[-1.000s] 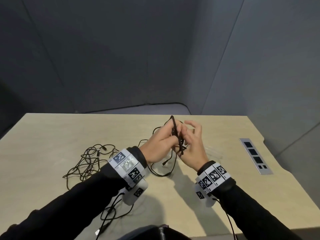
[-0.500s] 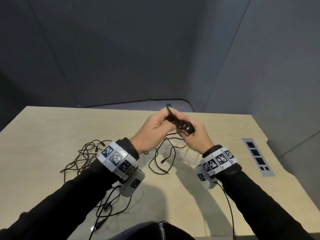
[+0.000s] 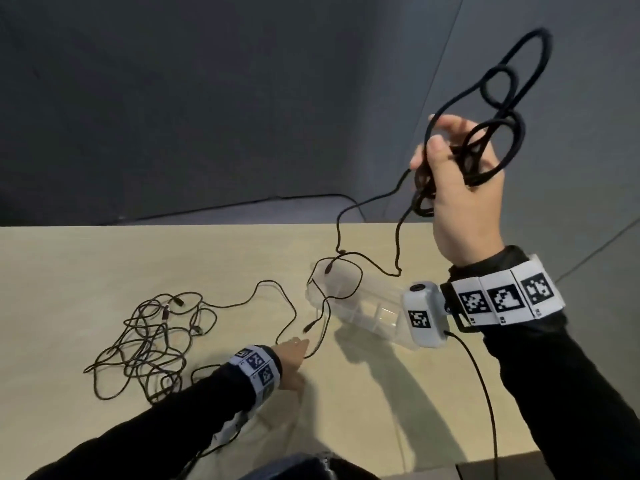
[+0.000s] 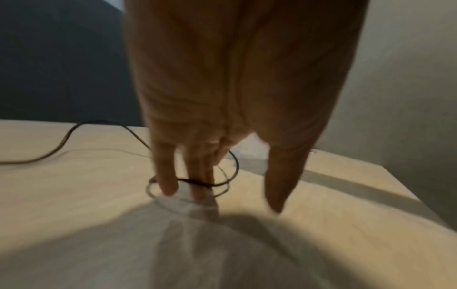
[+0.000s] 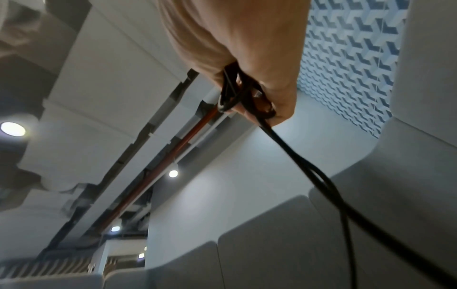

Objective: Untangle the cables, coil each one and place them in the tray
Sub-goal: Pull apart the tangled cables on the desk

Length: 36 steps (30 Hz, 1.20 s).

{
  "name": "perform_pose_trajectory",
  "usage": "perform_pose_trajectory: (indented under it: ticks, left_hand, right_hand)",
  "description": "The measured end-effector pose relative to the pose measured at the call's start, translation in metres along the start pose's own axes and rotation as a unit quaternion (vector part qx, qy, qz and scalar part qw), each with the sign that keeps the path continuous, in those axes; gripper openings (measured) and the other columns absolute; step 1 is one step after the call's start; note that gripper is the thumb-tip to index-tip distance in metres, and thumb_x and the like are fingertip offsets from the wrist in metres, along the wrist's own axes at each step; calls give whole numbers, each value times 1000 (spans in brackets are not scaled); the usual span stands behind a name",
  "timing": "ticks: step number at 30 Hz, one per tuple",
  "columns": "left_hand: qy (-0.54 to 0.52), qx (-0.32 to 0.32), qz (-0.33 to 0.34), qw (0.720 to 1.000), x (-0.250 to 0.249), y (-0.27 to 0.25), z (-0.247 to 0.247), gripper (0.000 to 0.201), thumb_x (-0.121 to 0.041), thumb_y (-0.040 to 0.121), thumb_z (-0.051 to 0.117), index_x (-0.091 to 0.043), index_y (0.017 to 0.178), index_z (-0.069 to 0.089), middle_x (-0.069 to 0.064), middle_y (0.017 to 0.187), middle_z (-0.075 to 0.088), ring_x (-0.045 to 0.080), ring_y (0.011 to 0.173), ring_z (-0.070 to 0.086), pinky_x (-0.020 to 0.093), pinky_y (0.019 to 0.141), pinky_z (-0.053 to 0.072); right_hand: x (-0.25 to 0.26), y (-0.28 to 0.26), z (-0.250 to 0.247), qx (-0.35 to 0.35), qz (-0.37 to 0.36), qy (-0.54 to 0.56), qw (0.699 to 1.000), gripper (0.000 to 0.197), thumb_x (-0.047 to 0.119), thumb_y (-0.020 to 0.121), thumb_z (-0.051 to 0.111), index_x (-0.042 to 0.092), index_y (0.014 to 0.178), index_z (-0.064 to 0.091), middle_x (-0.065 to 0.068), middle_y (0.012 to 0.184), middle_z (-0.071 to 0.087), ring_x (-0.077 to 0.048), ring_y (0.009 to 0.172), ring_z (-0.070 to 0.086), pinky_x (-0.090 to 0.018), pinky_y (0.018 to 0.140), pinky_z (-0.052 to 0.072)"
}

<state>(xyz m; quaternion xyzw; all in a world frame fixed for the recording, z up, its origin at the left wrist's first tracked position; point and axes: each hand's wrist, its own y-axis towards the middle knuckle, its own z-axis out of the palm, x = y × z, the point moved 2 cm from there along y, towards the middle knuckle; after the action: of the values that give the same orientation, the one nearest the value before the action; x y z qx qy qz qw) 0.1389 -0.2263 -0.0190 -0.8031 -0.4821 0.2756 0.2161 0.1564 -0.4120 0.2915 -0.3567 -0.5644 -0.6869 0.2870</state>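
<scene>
My right hand [image 3: 450,168] is raised high above the table and grips a bunch of black cable loops [image 3: 498,109]; the same hand [image 5: 249,86] shows its fingers curled round the black cable [image 5: 309,166]. Two strands hang from it down to the clear plastic tray [image 3: 367,313] on the table. My left hand [image 3: 294,355] lies low on the table with straight fingers [image 4: 168,179] spread over a thin cable strand [image 4: 197,182]. A tangled heap of black cables [image 3: 152,341] lies to the left.
The light wooden table [image 3: 69,271] ends at a far edge before dark grey walls. A thin wire from my right wrist camera [image 3: 424,317] hangs over the table's near right part.
My hands have parted. The right hand rose high to the right with the cable loops, drawing strands up from the tray. The left hand let go and dropped to the table by a loose strand.
</scene>
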Motion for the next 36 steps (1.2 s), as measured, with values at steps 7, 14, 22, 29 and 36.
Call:
perform_pose_trajectory:
  ticks: [7, 14, 22, 29, 36]
  left_hand:
    - [-76, 4, -60, 995, 63, -18, -46, 30, -31, 92, 50, -14, 107, 68, 6, 105, 66, 25, 100, 60, 29, 84, 44]
    - [-397, -365, -170, 825, 144, -84, -115, 29, -20, 98, 41, -7, 85, 63, 6, 68, 61, 11, 40, 60, 20, 45, 46]
    - [-490, -524, -138, 683, 163, -146, -141, 27, -24, 99, 38, -15, 85, 59, 4, 73, 62, 19, 59, 68, 24, 51, 51]
    - [-453, -491, -134, 732, 141, -143, -123, 19, -21, 94, 48, -15, 82, 62, 3, 73, 66, 23, 66, 71, 33, 63, 52]
    - [-444, -475, -138, 747, 127, -142, -113, 20, -22, 95, 47, -15, 86, 64, 0, 74, 67, 22, 66, 71, 26, 55, 47]
  right_hand:
    - [2, -5, -7, -7, 157, 97, 983, 10, 12, 97, 47, 18, 94, 54, 2, 66, 58, -14, 59, 48, -28, 55, 45]
    - [-14, -21, -3, 14, 247, 155, 956, 10, 13, 96, 47, 17, 92, 55, -1, 65, 57, -14, 55, 46, -28, 54, 44]
    - [-152, -113, 7, 339, 225, -316, 857, 20, 15, 78, 71, 21, 90, 57, 9, 76, 60, -5, 68, 57, -20, 65, 41]
    - [-216, -164, 17, 501, 341, -445, 659, 119, 57, 56, 80, 11, 145, 16, -12, 139, 35, -26, 129, 39, -31, 104, 38]
    - [-216, -111, -25, 389, 266, -503, 725, 31, 34, 91, 54, 16, 115, 63, -10, 121, 59, -26, 112, 56, -31, 93, 41]
